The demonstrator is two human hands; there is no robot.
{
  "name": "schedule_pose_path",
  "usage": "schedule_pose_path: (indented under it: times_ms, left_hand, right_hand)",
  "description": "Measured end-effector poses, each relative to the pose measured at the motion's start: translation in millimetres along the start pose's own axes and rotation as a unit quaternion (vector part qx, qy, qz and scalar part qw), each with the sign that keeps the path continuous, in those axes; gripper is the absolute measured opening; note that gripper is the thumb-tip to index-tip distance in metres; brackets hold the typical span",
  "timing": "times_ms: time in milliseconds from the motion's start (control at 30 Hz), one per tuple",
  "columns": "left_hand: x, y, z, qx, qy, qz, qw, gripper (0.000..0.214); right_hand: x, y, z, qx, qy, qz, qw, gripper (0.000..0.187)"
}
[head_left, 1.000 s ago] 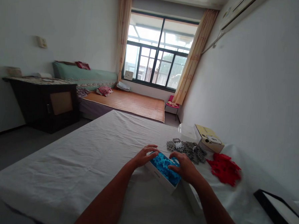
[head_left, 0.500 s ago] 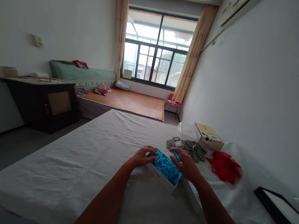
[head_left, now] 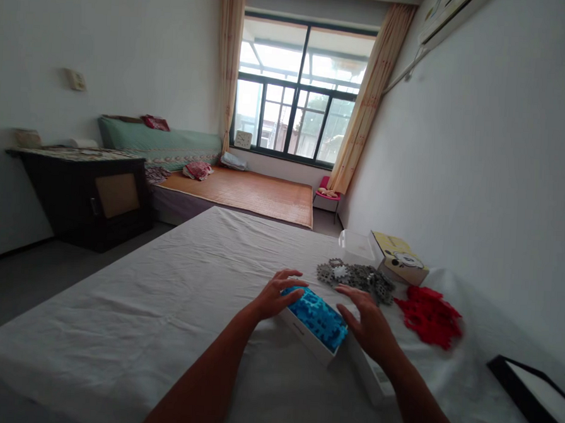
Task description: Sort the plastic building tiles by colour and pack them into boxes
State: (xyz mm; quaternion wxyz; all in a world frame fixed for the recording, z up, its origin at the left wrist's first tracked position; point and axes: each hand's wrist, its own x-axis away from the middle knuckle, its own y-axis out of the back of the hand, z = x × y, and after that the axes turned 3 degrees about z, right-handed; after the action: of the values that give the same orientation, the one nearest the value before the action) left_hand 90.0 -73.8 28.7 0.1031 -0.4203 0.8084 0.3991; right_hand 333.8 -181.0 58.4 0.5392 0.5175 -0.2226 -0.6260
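Observation:
A narrow white box [head_left: 307, 339] sits on the white-covered bed or table in front of me, filled with blue toothed, gear-like pieces [head_left: 319, 315]. My left hand [head_left: 281, 293] is at the box's far left end, its fingers stretched over the blue pieces and the thumb at their edge. To the right of the box is my right hand [head_left: 363, 313], fingers apart and nothing in them. Partly under my right forearm lies a second shallow white tray or lid [head_left: 373, 374]. Whether my left fingertips press on the pieces I cannot tell.
Grey gear-like pieces [head_left: 357, 277] lie beyond my right hand, and red pieces [head_left: 431, 317] farther right. Behind them stand a clear plastic container [head_left: 356, 246] and a yellow box [head_left: 398, 255]. A black-framed object [head_left: 528, 398] is at the right edge.
The blue piece by my right hand has left its fingers, and blue pieces now lie flatter in the box. My right hand has moved right and opened; my left fingers have straightened.

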Motion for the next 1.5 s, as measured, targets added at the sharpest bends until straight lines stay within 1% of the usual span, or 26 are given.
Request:
schedule_pose_path:
  times_ms: [33,67,133,200,267,333,400,467,533,567,633,700,767,833,967,1100,1167,1233,1333,1433,1500]
  left_hand:
    - [0.5,-1.7,-2.2,-0.023,-0.011,0.017,1.000,0.029]
    - [1.1,-3.0,-3.9,-0.044,-0.020,0.031,0.998,0.026]
    - [2.5,-4.4,-5.9,-0.080,-0.031,0.049,0.995,0.021]
    - [3.3,-4.0,-6.6,-0.103,-0.035,0.051,0.993,0.018]
    - [3.1,-3.3,-7.1,-0.102,-0.039,0.050,0.993,0.017]
    - [2.3,-3.1,-7.6,-0.079,-0.042,0.046,0.995,0.016]
    - [1.1,-2.9,-7.4,-0.039,-0.034,0.029,0.998,0.016]
    - [-0.5,-1.5,-5.8,0.007,-0.011,-0.006,1.000,0.019]
    - [-2.4,1.8,-2.2,0.047,0.018,-0.063,0.997,0.025]
    - [-3.4,3.9,0.2,0.065,0.034,-0.096,0.993,0.027]
    - [-5.1,8.2,5.9,0.101,0.067,-0.163,0.979,0.030]
    - [-6.0,11.1,12.0,0.141,0.097,-0.214,0.962,0.031]
    - [-6.0,12.0,17.6,0.174,0.120,-0.242,0.947,0.032]
    - [-5.6,11.0,22.2,0.194,0.136,-0.251,0.938,0.032]
    - [-3.9,6.1,27.3,0.220,0.181,-0.227,0.931,0.036]
    - [-1.6,1.0,25.8,0.237,0.255,-0.161,0.923,0.045]
    - [-0.8,-0.5,22.9,0.247,0.273,-0.128,0.921,0.048]
    - [-0.2,-1.0,19.2,0.257,0.275,-0.097,0.921,0.050]
    - [0.1,-0.5,13.5,0.269,0.259,-0.055,0.926,0.052]
    - [0.1,0.4,9.1,0.284,0.247,-0.039,0.926,0.053]
    - [0.0,0.6,7.1,0.282,0.223,-0.035,0.932,0.054]
  right_hand:
    - [12.5,4.6,-11.6,0.026,-0.031,-0.008,0.999,0.042]
    - [26.2,7.8,-22.6,0.050,-0.065,-0.003,0.997,0.047]
    - [54.3,9.5,-40.0,0.079,-0.123,0.043,0.988,0.063]
    - [78.4,6.0,-49.0,0.087,-0.153,0.096,0.980,0.078]
    - [94.0,1.3,-51.7,0.088,-0.160,0.119,0.976,0.082]
    - [99.6,0.0,-51.7,0.091,-0.168,0.118,0.974,0.077]
    - [96.6,5.1,-50.0,0.096,-0.180,0.099,0.974,0.069]
    - [87.3,16.6,-43.3,0.090,-0.175,0.057,0.979,0.064]
    - [74.0,30.4,-27.2,0.065,-0.133,0.017,0.989,0.063]
    - [66.4,36.4,-15.5,0.049,-0.098,0.012,0.994,0.063]
    - [50.2,43.5,11.7,0.023,-0.016,0.038,0.999,0.062]
    - [33.8,42.6,36.5,0.017,0.054,0.084,0.995,0.061]
    - [18.7,35.6,51.8,0.023,0.089,0.116,0.989,0.060]
    - [6.2,26.6,56.1,0.032,0.094,0.134,0.986,0.057]
    - [-8.7,15.5,48.4,0.028,0.086,0.171,0.981,0.056]
    - [-14.0,16.7,40.5,0.011,0.087,0.183,0.979,0.053]
    - [-15.5,18.7,37.3,0.004,0.088,0.187,0.978,0.053]
    - [-16.2,19.3,34.9,0.004,0.088,0.189,0.978,0.053]
    - [-14.8,16.1,35.4,0.018,0.080,0.184,0.980,0.053]
    - [-11.1,8.8,41.3,0.038,0.059,0.172,0.983,0.052]
    - [-8.8,3.9,46.4,0.050,0.047,0.161,0.984,0.052]
